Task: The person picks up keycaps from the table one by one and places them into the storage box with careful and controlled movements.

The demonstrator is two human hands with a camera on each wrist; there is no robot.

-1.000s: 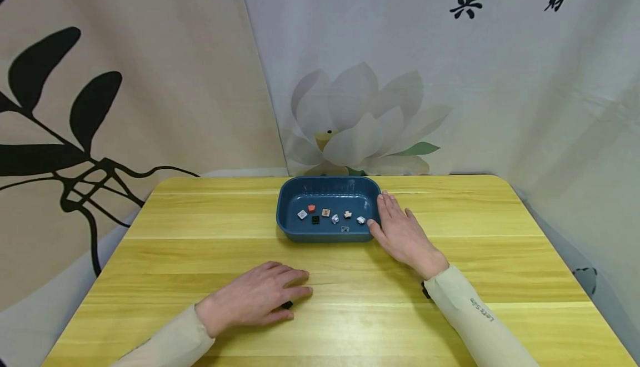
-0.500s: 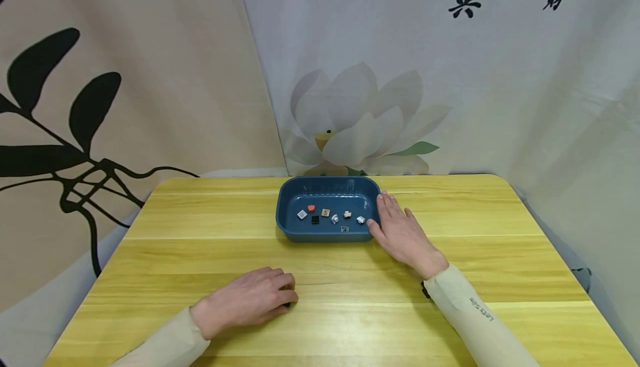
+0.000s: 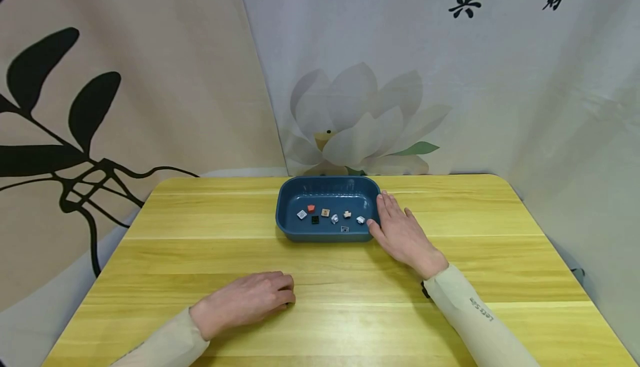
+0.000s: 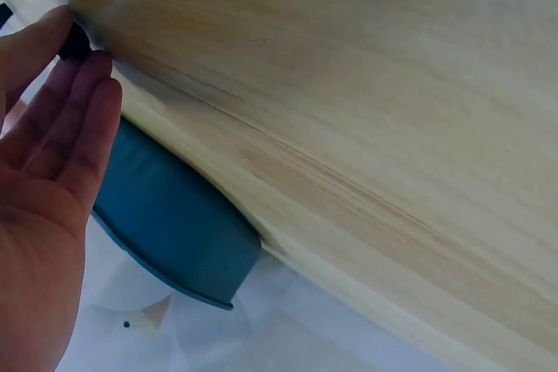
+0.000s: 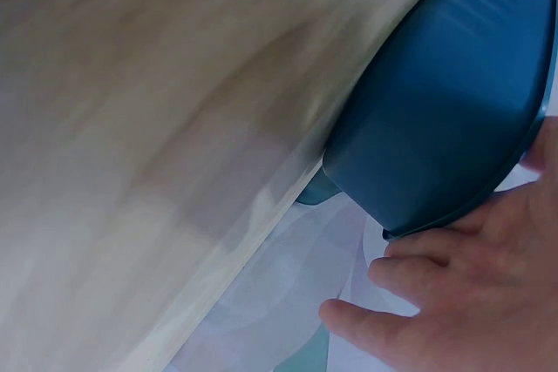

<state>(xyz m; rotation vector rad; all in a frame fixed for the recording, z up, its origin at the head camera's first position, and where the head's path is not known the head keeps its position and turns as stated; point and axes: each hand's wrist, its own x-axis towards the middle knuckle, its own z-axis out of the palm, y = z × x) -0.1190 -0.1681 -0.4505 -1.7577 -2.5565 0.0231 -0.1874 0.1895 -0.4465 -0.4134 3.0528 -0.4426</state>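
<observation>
In the head view my left hand (image 3: 247, 300) is low over the near left part of the table. Its thumb and fingertips pinch a small black keycap (image 4: 77, 43), mostly covered in the head view but visible in the left wrist view. My right hand (image 3: 406, 238) rests against the right end of a dark blue tray (image 3: 320, 237), fingers straight along its side and thumb at the near right corner. Inside the tray lie several small keycaps, among them a red one (image 3: 311, 209), a black one (image 3: 315, 220), a tan one (image 3: 325, 212) and a white one (image 3: 302, 215).
The tray stands at the back edge of a yellow wooden table (image 3: 200, 234). Behind it hangs a printed cloth (image 3: 210, 78) with leaves, a flower and characters. Bare wood lies between the left hand and the tray.
The left hand's fingers have curled in from spread to a pinch on the black keycap, and the hand has drawn slightly left. The right hand and the tray have stayed still.
</observation>
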